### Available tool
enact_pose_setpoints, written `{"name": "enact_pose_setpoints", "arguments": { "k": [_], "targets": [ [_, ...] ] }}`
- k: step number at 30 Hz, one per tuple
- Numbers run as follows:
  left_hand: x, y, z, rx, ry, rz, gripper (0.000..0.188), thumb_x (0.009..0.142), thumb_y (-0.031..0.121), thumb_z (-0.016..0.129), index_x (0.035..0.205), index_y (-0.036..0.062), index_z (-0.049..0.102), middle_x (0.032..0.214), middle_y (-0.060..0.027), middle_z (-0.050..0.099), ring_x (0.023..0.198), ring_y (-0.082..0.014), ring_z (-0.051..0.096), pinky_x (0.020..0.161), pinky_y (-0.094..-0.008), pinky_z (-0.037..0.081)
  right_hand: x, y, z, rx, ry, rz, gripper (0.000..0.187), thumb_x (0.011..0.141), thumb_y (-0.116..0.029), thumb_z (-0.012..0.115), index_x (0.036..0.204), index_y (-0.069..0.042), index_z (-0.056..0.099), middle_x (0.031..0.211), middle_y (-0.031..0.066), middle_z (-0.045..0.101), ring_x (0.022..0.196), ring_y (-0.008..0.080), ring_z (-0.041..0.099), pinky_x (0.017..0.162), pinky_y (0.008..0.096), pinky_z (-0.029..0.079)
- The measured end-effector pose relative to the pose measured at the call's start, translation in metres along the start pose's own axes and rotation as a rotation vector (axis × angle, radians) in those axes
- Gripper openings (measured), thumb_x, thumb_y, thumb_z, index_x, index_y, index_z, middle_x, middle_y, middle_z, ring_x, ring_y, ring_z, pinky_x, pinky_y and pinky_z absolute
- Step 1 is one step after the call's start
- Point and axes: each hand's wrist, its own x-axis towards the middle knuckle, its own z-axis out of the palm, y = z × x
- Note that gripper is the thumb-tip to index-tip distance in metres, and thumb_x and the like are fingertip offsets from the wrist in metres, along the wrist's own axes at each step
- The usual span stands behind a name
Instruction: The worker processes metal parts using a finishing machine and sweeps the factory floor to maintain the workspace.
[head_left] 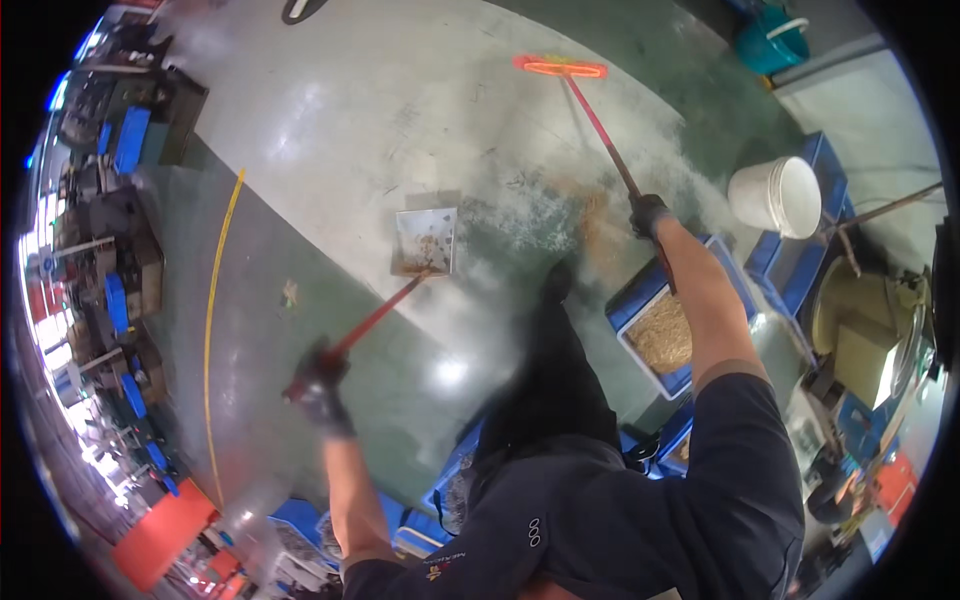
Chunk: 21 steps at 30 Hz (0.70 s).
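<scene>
My left hand (322,378), in a dark glove, is closed around the red handle of a dustpan (425,228). The metal pan lies over the floor ahead of me, with brown bits scattered in it. In its dark glove, my right hand (648,214) grips the long handle of a broom (598,125). The orange-red broom head (560,68) is far out, beyond the dustpan and to its right. Between the pan and my right hand, a streak of tan debris (597,228) and whitish smears mark the floor.
Beside my right forearm stands a blue crate (622,312) of tan shavings. A white bucket (775,197) is farther right, a teal bucket (772,42) at the far right. More blue crates sit around my legs. A yellow floor line (216,275) and machinery run along the left.
</scene>
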Motion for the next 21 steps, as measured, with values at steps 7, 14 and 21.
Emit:
{"name": "enact_pose_setpoints", "arguments": {
  "k": [7,14,21],
  "targets": [
    [0.024,0.041,0.018,-0.057,0.082,-0.099,0.031,0.088,0.025,0.057,0.107,0.0013,0.062,0.107,-0.0126,0.065,0.078,-0.0254,0.068,0.067,-0.0312,0.055,-0.117,0.114,0.036,-0.544,-0.030,0.245,0.066,0.091,-0.056,0.034,0.103,0.002,0.062,0.097,0.0271,0.064,0.101,0.0377,0.061,0.080,0.0443,0.050],
    [0.069,0.018,0.008,0.058,0.027,0.134,0.031,0.087,0.025,0.056,0.106,0.0015,0.063,0.105,-0.0115,0.067,0.074,-0.0255,0.068,0.063,-0.0319,0.056,-0.240,0.259,-0.023,-0.881,0.012,-0.033,0.038,0.095,-0.037,0.040,0.093,-0.006,0.062,0.077,0.0179,0.066,0.073,0.0401,0.064,0.062,0.0478,0.052],
    [0.110,0.051,0.001,-0.264,0.014,-0.065,0.033,0.086,0.028,0.061,0.105,0.0015,0.063,0.106,-0.0131,0.066,0.073,-0.0269,0.068,0.062,-0.0336,0.057,-0.181,0.094,0.052,-0.603,0.144,-0.237,0.038,0.093,-0.045,0.041,0.095,-0.015,0.065,0.083,0.0182,0.065,0.083,0.0362,0.064,0.072,0.0463,0.050]
  ]
}}
